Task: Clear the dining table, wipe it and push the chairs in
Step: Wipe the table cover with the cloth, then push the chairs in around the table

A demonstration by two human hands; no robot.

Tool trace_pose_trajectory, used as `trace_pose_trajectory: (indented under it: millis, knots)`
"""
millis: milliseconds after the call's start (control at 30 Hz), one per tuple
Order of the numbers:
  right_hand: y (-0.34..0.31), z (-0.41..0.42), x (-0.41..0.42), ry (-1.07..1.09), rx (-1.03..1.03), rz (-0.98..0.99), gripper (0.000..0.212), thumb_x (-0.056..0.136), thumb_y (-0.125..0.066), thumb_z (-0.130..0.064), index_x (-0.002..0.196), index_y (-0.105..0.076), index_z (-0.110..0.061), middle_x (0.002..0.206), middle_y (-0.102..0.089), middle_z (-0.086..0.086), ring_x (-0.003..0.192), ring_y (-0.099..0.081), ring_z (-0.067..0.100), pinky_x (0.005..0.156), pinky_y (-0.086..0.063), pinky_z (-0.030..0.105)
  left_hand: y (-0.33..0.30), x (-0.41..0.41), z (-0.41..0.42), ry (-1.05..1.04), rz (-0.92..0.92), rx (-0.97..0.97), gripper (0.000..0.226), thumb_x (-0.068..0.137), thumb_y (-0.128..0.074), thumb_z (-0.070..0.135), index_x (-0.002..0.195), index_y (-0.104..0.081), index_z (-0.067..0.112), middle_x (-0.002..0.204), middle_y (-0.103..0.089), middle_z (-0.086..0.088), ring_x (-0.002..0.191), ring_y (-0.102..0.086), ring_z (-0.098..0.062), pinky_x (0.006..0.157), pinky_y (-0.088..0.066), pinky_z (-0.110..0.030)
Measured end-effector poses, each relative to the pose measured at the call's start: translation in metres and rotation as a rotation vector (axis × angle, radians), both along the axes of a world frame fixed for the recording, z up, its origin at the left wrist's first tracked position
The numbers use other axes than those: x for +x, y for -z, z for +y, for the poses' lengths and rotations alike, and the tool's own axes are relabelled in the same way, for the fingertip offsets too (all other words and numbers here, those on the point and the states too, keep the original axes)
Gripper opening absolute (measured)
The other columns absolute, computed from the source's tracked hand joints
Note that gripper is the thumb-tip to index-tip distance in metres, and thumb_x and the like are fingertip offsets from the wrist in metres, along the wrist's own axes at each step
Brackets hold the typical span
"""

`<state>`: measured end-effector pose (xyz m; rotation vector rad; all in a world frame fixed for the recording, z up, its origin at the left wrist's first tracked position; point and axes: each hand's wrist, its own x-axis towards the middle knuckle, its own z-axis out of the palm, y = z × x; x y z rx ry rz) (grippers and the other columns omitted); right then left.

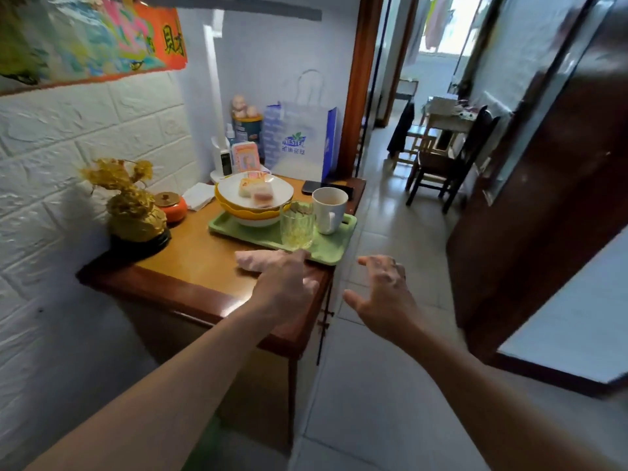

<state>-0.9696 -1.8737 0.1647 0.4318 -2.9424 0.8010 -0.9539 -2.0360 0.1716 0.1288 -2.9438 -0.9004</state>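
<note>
A green tray [333, 248] sits on the wooden top of a side cabinet [190, 253]. It carries stacked bowls [255, 193] with food scraps, a clear glass [297, 229] and a white mug [329, 209]. A pink cloth [253, 261] lies on the cabinet just in front of the tray. My left hand [285, 287] hovers at the tray's near edge, fingers stretched out to the cloth's right end. My right hand [384, 290] is open in the air, right of the cabinet corner, holding nothing.
A gold ornament [132, 202], an orange jar [171, 205], a phone [311, 186] and a paper bag [299, 137] crowd the cabinet's back. A white-topped table corner [577, 317] juts in at the right. A dark chair [445, 161] stands down the tiled hallway.
</note>
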Motion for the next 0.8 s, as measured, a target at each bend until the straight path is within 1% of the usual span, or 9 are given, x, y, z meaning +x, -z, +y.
trace_pose_trajectory:
  millis: [133, 233, 333, 500, 567, 633, 700, 800]
  knots:
    - [-0.006, 0.052, 0.028, 0.136, -0.017, -0.003, 0.068, 0.086, -0.063, -0.035, 0.143, -0.032, -0.015, 0.144, -0.033, 0.007, 0.132, -0.028, 0.022, 0.107, -0.027, 0.029, -0.004, 0.003, 0.045, 0.164, -0.018, 0.010, 0.057, 0.089, -0.059, 0.025, 0.140, -0.037, 0.015, 0.142, -0.046, -0.007, 0.130, -0.042, -0.025, 0.106, -0.035, -0.034]
    - [-0.011, 0.095, 0.048, 0.249, -0.038, 0.004, 0.069, 0.085, -0.065, -0.034, 0.143, -0.032, -0.015, 0.143, -0.032, 0.007, 0.133, -0.027, 0.021, 0.109, -0.025, 0.030, -0.007, 0.003, 0.089, 0.271, -0.013, 0.013, 0.059, 0.088, -0.060, 0.027, 0.141, -0.036, 0.017, 0.142, -0.046, -0.005, 0.130, -0.042, -0.023, 0.105, -0.034, -0.032]
    - [-0.017, 0.140, 0.068, 0.363, -0.057, 0.009, 0.069, 0.085, -0.066, -0.034, 0.143, -0.032, -0.016, 0.143, -0.032, 0.007, 0.133, -0.027, 0.021, 0.110, -0.027, 0.032, -0.011, 0.007, 0.142, 0.400, -0.011, 0.034, 0.058, 0.089, -0.060, 0.026, 0.141, -0.036, 0.017, 0.142, -0.046, -0.005, 0.128, -0.044, -0.023, 0.105, -0.037, -0.033]
    - [-0.023, 0.215, 0.103, 0.510, -0.051, 0.034, 0.069, 0.085, -0.066, -0.033, 0.142, -0.032, -0.015, 0.141, -0.033, 0.007, 0.131, -0.028, 0.020, 0.108, -0.025, 0.027, -0.015, 0.015, 0.230, 0.580, 0.002, 0.051, 0.055, 0.090, -0.058, 0.025, 0.139, -0.037, 0.016, 0.140, -0.047, -0.005, 0.126, -0.044, -0.022, 0.100, -0.037, -0.028]
    - [-0.026, 0.250, 0.122, 0.567, -0.057, 0.034, 0.069, 0.085, -0.066, -0.033, 0.143, -0.032, -0.015, 0.142, -0.033, 0.006, 0.132, -0.027, 0.020, 0.107, -0.024, 0.026, -0.017, 0.023, 0.269, 0.634, 0.008, 0.032, 0.053, 0.089, -0.059, 0.026, 0.137, -0.039, 0.016, 0.136, -0.051, -0.007, 0.123, -0.047, -0.024, 0.097, -0.040, -0.030]
    - [-0.029, 0.286, 0.141, 0.627, -0.067, 0.035, 0.069, 0.085, -0.066, -0.032, 0.142, -0.032, -0.015, 0.142, -0.032, 0.006, 0.133, -0.026, 0.020, 0.108, -0.023, 0.026, -0.019, 0.034, 0.311, 0.682, 0.004, 0.032, 0.054, 0.087, -0.061, 0.026, 0.136, -0.041, 0.016, 0.133, -0.053, -0.009, 0.122, -0.049, -0.026, 0.098, -0.041, -0.035]
    - [-0.031, 0.322, 0.160, 0.688, -0.076, 0.039, 0.069, 0.085, -0.066, -0.033, 0.143, -0.032, -0.016, 0.144, -0.031, 0.007, 0.134, -0.024, 0.020, 0.108, -0.023, 0.028, -0.020, 0.047, 0.353, 0.739, 0.012, 0.033, 0.056, 0.085, -0.062, 0.027, 0.136, -0.041, 0.017, 0.134, -0.054, -0.009, 0.122, -0.049, -0.027, 0.098, -0.042, -0.037]
    - [-0.032, 0.372, 0.187, 0.765, -0.080, 0.043, 0.069, 0.086, -0.065, -0.032, 0.143, -0.030, -0.017, 0.145, -0.028, 0.007, 0.135, -0.021, 0.021, 0.109, -0.023, 0.031, -0.023, 0.066, 0.410, 0.831, 0.028, 0.011, 0.056, 0.087, -0.059, 0.030, 0.138, -0.037, 0.020, 0.137, -0.051, -0.006, 0.123, -0.048, -0.026, 0.098, -0.041, -0.036]
